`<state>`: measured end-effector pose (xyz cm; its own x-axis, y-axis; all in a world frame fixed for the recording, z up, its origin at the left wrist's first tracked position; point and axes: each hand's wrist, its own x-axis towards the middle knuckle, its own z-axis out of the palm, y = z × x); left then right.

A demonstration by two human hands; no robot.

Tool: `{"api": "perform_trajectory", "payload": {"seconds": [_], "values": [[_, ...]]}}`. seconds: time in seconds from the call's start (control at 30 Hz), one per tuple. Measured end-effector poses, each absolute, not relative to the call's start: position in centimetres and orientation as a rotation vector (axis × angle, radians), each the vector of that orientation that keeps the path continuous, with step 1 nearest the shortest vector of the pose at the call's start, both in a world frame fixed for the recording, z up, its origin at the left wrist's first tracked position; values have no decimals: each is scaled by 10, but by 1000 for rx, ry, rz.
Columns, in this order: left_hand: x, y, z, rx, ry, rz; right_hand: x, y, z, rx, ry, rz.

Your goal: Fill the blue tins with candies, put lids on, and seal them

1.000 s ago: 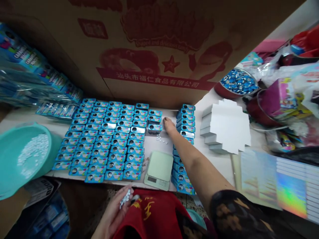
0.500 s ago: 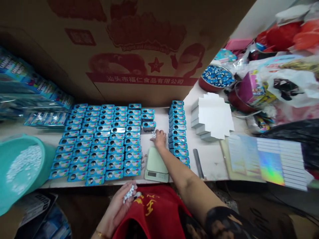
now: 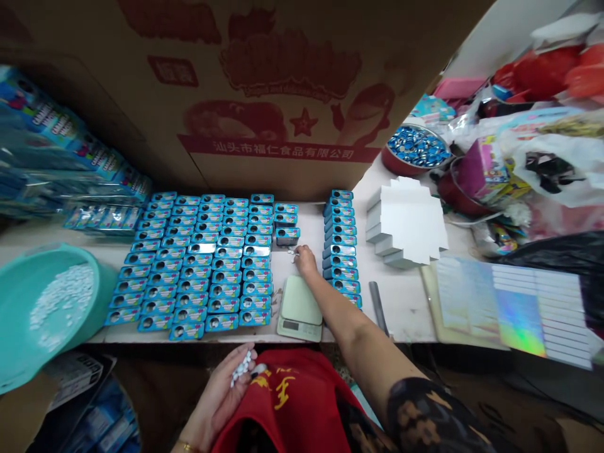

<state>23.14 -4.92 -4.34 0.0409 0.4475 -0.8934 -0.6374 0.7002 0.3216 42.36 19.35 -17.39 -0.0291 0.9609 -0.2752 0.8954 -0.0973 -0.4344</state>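
My left hand is palm up and cupped around a small heap of white candies, low in front of the red apron. Over the table, my right hand has its fingertips drawn together on a few more white candies, just beyond the pale green kitchen scale. Nothing lies on the scale's plate. Close by stands a small blue tin with a round dark opening. To the left, many similar blue tins stand in tight columns, some with white showing in their openings. Another column of tins is right of my right hand.
A turquoise basin of white candies is at the left. A large carton walls off the back. White card blanks, a grey bar, a red bowl of blue pieces and shiny sheets lie rightward.
My right hand's fingers have drawn closer together, and fewer white candies show loose beside them. The left hand still holds its heap. The whole view has shifted slightly.
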Motion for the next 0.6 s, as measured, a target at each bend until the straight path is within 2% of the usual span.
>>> {"api": "perform_trajectory", "payload": {"seconds": [0.2,0.43,0.6], "values": [[238,-47,-39,-240,1224,910,440,196,-149,-2001,-2057,819],[242,-43,-38,-247,1207,928,415,226,-86,-1529,-2209,743],[243,-47,-39,-245,1202,963,386,260,-91,-1506,-2213,860]]}}
